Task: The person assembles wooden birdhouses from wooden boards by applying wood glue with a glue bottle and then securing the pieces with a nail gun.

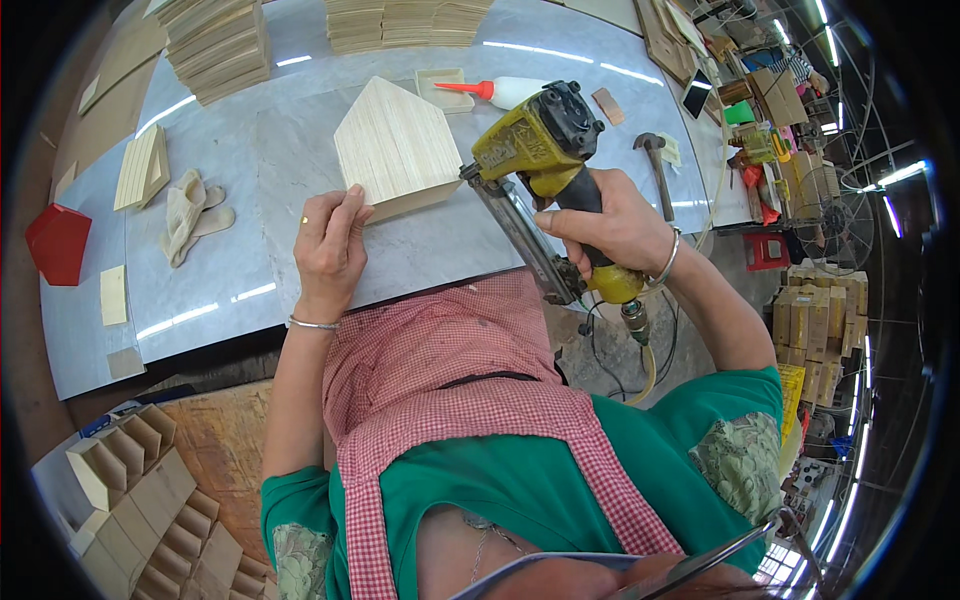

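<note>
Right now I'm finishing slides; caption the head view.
Right hand holds yellow pneumatic nailer; left hand touches house-shaped wooden box.

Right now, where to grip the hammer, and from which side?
Take the hammer by its handle, probably best from the person's side: its head lies at the far end and the slim handle points back toward the person. The right hand is occupied, holding the nail gun.

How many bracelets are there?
2: one bracelet on the wrist of the left hand, which touches the wooden piece; another bracelet on the wrist of the right hand, which holds the yellow nail gun.
</note>
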Tool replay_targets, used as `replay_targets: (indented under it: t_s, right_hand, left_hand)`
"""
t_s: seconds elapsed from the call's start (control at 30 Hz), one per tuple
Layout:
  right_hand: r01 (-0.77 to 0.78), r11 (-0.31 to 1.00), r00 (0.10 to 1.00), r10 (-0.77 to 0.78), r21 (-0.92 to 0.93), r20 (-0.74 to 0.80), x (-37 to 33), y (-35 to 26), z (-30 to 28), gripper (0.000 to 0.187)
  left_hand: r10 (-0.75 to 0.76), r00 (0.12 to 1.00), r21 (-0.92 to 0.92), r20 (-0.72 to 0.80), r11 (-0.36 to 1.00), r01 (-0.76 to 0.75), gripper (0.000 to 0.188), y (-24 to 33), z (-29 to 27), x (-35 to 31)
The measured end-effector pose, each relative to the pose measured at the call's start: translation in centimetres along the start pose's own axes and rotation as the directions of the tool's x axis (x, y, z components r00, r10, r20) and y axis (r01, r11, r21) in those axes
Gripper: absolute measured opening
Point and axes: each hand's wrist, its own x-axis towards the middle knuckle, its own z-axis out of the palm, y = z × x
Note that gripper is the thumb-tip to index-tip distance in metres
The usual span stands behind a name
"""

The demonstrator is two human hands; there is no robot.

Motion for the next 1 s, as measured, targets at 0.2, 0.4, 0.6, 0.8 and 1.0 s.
replay_targets:
  t_s: [0.2, 0.4, 0.6, 0.8, 1.0]
  right_hand:
    - [-0.007, 1.000, 1.000, 0.007, -0.011, 0.010, -0.6, -1.2, 0.7, 0.031]
    - [0.042, 0.999, 0.997, -0.042, -0.006, 0.065, -0.3, -2.0, 2.2, 0.032]
    - [0.028, 0.999, 0.995, -0.024, -0.038, 0.094, 0.8, -2.8, 3.1, 0.032]
    - [0.064, 0.995, 0.988, -0.052, -0.082, 0.145, 1.7, -4.0, 3.0, 0.030]
    - [0.108, 0.907, 0.988, -0.052, -0.406, 0.147, 0.8, -5.7, 3.4, 0.025]
  left_hand:
    - [-0.001, 1.000, -0.013, -0.010, 1.000, 0.001, 0.028, 0.1, 0.1, 0.0]
    - [-0.006, 1.000, -0.027, -0.016, 1.000, 0.006, 0.026, 0.4, 0.0, -0.3]
    - [-0.003, 1.000, -0.048, -0.013, 0.999, 0.002, 0.028, -0.1, 0.4, -0.2]
    - [-0.003, 1.000, -0.046, -0.015, 0.999, 0.002, 0.033, -0.8, -0.4, 0.0]
    - [0.054, 0.998, 0.044, -0.034, 0.998, -0.052, 0.024, -2.6, 1.9, -3.5]
